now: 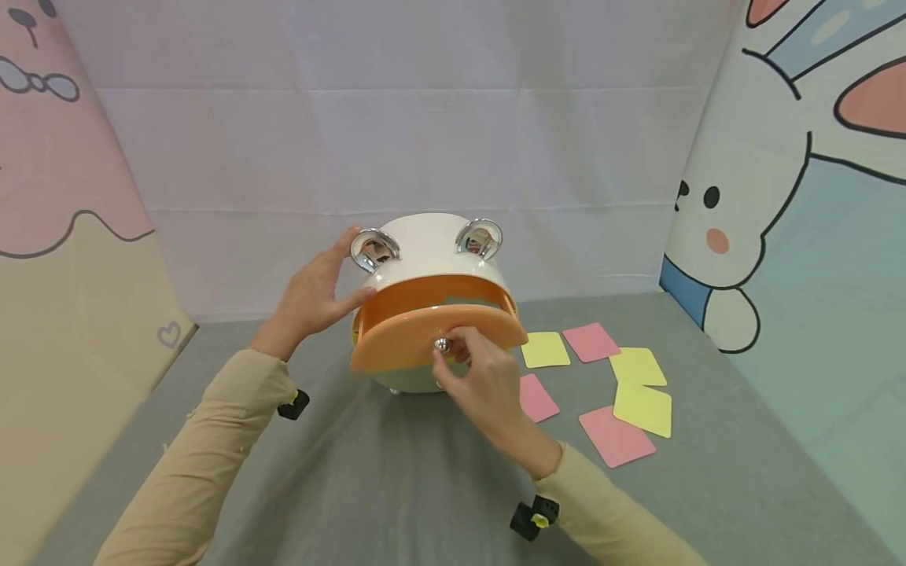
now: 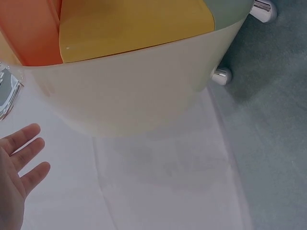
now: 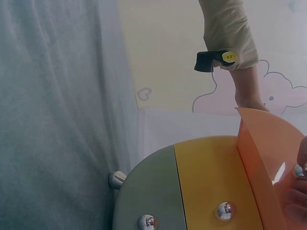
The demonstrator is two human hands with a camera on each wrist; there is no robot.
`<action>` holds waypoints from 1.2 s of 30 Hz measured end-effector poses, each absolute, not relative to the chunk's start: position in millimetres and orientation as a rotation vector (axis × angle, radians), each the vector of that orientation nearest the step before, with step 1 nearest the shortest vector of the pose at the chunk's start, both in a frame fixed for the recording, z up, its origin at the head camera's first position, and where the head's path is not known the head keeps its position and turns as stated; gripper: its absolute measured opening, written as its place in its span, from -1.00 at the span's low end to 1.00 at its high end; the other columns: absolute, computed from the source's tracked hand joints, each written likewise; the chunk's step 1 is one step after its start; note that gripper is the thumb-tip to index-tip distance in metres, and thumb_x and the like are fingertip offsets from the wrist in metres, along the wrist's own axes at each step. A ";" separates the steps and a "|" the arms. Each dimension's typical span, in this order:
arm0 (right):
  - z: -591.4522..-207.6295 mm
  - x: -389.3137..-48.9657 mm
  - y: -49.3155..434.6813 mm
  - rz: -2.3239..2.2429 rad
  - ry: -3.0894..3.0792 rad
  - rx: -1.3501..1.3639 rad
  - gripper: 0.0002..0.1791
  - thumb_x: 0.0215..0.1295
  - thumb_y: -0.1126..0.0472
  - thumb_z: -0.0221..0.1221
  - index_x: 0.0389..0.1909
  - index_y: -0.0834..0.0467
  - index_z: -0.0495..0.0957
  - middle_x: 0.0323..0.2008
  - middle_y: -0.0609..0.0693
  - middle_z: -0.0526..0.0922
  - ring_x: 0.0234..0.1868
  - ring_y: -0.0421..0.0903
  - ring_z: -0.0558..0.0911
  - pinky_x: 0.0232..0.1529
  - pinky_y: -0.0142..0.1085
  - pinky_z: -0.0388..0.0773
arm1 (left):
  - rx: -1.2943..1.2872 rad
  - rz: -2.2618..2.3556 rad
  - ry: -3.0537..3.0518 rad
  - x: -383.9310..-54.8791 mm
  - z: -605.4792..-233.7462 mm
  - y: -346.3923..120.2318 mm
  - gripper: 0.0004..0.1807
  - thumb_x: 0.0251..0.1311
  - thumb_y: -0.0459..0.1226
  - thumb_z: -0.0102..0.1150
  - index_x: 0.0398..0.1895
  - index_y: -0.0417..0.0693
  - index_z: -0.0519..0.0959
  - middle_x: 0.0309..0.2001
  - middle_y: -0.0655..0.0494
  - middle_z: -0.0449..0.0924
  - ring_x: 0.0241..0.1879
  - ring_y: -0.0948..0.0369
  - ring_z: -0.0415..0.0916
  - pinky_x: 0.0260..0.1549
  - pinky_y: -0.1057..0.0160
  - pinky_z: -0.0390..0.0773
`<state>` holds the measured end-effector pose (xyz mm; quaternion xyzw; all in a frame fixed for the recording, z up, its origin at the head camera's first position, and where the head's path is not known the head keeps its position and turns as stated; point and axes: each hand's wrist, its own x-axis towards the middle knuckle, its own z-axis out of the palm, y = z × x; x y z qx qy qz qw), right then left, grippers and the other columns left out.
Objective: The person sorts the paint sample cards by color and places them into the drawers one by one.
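A rounded white drawer box (image 1: pixel 432 248) with two chrome ear-shaped loops on top stands on the grey cloth. Its orange top drawer (image 1: pixel 392 342) is pulled out, and a pale greenish patch shows inside. My right hand (image 1: pixel 488 377) pinches that drawer's chrome knob (image 1: pixel 442 345) between thumb and fingers. At the box's upper left is my left hand (image 1: pixel 307 295), fingers extended behind the left chrome loop (image 1: pixel 375 250) and thumb at the drawer's side. The right wrist view shows the yellow drawer (image 3: pixel 208 167) and green drawer (image 3: pixel 148 191) closed.
Right of the box, several pink and yellow paper squares lie on the cloth, among them a pink square (image 1: pixel 616 436) and a yellow square (image 1: pixel 545 350). A white curtain (image 1: pixel 425 141) hangs behind; cartoon-printed panels (image 1: pixel 814 259) flank both sides.
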<state>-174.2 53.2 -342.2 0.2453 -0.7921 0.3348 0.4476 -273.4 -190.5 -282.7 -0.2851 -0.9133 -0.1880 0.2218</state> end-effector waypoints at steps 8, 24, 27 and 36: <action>-341.3 -186.9 47.8 0.809 -1.985 0.582 -0.84 0.00 0.24 0.22 -0.43 0.21 0.46 -0.59 -0.04 0.52 -0.58 -0.15 0.51 -0.58 -0.39 0.41 | -0.761 -0.502 -2.561 -272.7 -281.3 -190.6 -0.09 0.10 0.12 0.07 0.43 0.18 -0.17 0.25 -0.15 0.26 0.15 -0.15 0.27 -0.04 -0.18 0.34; -346.0 -215.0 42.7 0.786 -1.972 0.519 -0.85 -0.01 0.26 0.22 -0.41 0.20 0.47 -0.60 -0.05 0.53 -0.60 -0.20 0.51 -0.65 -0.42 0.37 | -0.775 -0.506 -2.545 -274.2 -284.0 -188.5 -0.08 0.09 0.09 0.10 0.43 0.17 -0.15 0.23 -0.18 0.28 0.14 -0.15 0.28 -0.05 -0.18 0.35; -346.0 -216.9 41.7 0.782 -1.975 0.510 -0.85 0.00 0.24 0.22 -0.42 0.20 0.47 -0.61 -0.05 0.53 -0.61 -0.20 0.50 -0.66 -0.43 0.36 | -0.769 -0.507 -2.546 -274.1 -284.4 -188.6 -0.09 0.09 0.08 0.11 0.43 0.17 -0.15 0.23 -0.17 0.29 0.14 -0.14 0.28 -0.05 -0.18 0.35; -345.5 -222.1 40.2 0.776 -1.998 0.489 -0.84 0.02 0.24 0.22 -0.41 0.20 0.46 -0.60 -0.05 0.52 -0.61 -0.20 0.48 -0.66 -0.43 0.35 | -0.763 -0.520 -2.542 -272.7 -284.0 -188.4 -0.11 0.10 0.03 0.11 0.42 0.19 -0.13 0.24 -0.12 0.29 0.12 -0.12 0.29 -0.06 -0.17 0.34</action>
